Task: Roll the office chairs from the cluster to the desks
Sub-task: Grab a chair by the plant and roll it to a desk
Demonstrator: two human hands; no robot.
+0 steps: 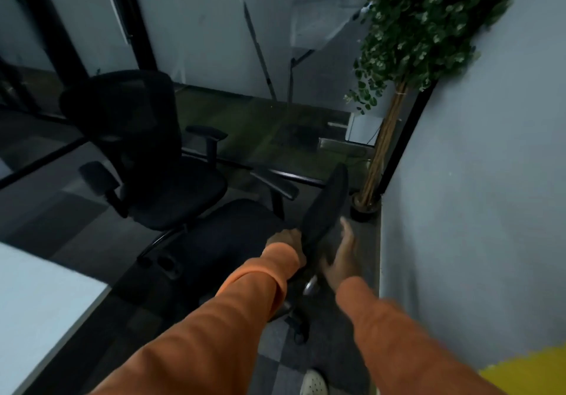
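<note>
Beside wall (pixel 459 180) | chair (pixel 232 232) faces left | left hand (pixel 284 240) apparently grips backrest (pixel 326 201)

No text, label or number can be read — frame dim and blurred; nothing legible.

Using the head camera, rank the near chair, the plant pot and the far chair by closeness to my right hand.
1. Near chair, right beside the right hand.
2. Plant pot, ahead in the right corner.
3. Far chair, ahead on the left.
</note>
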